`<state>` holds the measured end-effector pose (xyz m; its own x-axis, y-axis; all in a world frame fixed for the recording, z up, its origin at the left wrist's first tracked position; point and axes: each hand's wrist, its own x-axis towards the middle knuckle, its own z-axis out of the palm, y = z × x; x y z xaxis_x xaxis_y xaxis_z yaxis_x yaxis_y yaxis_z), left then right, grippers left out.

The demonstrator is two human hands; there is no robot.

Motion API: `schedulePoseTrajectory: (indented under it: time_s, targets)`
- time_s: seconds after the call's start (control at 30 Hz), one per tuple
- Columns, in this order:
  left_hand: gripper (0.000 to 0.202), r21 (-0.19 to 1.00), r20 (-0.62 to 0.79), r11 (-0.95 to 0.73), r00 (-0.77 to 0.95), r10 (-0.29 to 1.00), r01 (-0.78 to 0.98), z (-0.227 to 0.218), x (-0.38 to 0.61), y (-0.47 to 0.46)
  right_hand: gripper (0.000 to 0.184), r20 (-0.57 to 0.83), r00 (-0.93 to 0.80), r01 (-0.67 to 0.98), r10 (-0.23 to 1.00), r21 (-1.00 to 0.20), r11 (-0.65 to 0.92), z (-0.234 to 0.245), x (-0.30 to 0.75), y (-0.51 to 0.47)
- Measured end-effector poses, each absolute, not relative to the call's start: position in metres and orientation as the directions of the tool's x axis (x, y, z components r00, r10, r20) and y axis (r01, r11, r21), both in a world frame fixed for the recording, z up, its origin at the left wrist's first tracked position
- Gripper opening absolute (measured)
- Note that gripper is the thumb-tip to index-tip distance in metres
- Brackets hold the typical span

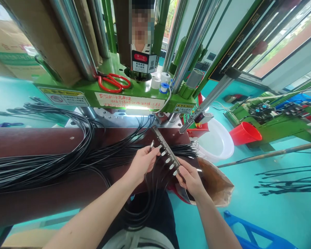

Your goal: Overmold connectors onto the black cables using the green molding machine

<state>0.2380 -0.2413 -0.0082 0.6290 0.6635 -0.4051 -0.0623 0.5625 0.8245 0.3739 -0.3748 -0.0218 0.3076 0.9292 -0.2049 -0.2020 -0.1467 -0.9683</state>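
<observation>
My right hand [191,177] is closed around the near end of a narrow metal bar [168,148], which slants away toward the press. Along the bar's left edge sit several pale connectors [168,160], with black cables hanging below them. My left hand [144,162] pinches at the bar's left side, its fingertips at a pale connector [160,147]. From between its fingers a slim dark cable end [151,144] with a silvery tip sticks up. Black cables [147,204] loop down over my lap. Behind the bar lies a bundle of black cables [114,152] on the brown table [90,199].
A green press [90,91] with steel columns stands ahead, carrying red-handled scissors [114,83] and small rolls of tape [164,88]. A lit lamp [138,111] hangs beneath its ledge. On the right are a paper bag [220,188], white tub [217,141] and red bucket [245,133].
</observation>
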Motion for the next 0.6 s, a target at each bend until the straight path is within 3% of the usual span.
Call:
schedulePoseTrajectory:
  time_s: [0.37,0.6]
  targets:
    - [0.031,0.796,-0.463,0.605,0.615,0.639,-0.030,-0.0089,0.2392,-0.2414,0.044,-0.199,0.280,-0.154,0.939,-0.975,-0.160,-0.0206,0.3755,-0.3741]
    - [0.029,0.922,-0.340,0.386,0.529,0.777,0.026,-0.0167,0.2370,-0.2416,0.047,-0.157,0.208,0.060,0.965,-0.983,-0.172,-0.0243,0.3767,-0.3737]
